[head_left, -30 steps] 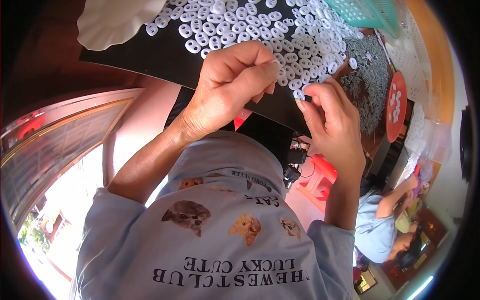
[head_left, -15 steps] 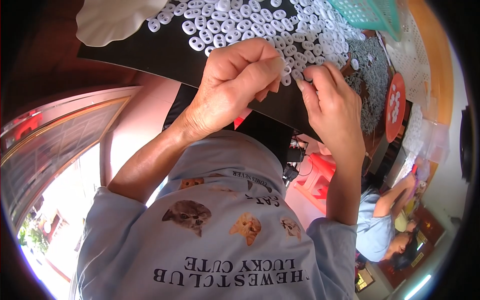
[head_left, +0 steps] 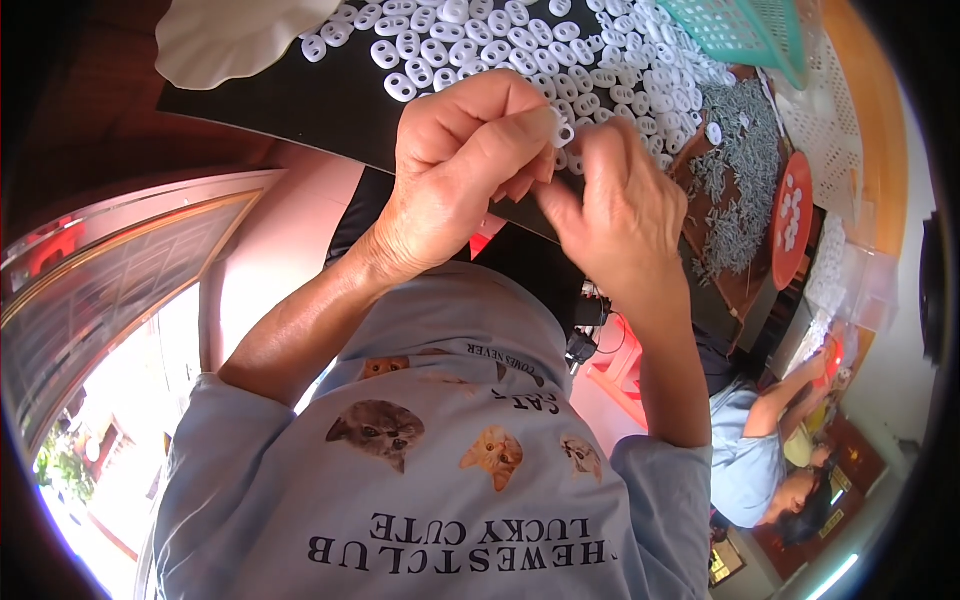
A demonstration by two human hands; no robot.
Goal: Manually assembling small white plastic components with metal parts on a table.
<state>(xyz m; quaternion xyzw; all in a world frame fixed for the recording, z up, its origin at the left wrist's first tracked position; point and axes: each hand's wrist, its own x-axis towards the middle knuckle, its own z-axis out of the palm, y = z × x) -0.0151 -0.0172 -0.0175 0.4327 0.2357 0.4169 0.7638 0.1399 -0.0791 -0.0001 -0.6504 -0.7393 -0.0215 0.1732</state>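
My left hand (head_left: 465, 165) is closed in a pinch above the table edge, with a small white oval two-hole piece (head_left: 564, 131) at its thumb and index fingertip. Close beside it is my right hand (head_left: 628, 205), its thumb near the left fingers. The right fingertips are bent and smeared by motion, so whether they hold anything is hidden. Many more white oval pieces (head_left: 521, 39) are spread over the black tabletop (head_left: 270, 118) behind both hands.
A heap of small grey screw-like parts (head_left: 745, 165) lies to the right, beside a red plate (head_left: 783, 262) bearing white pieces. A teal basket (head_left: 745, 42) stands at the far right, a white scalloped dish (head_left: 230, 45) at the far left. Another person (head_left: 755, 450) works at right.
My right hand has moved left from the pile's near edge to beside my left hand. The left hand keeps its pinch, and the white piece now shows more at its fingertips.
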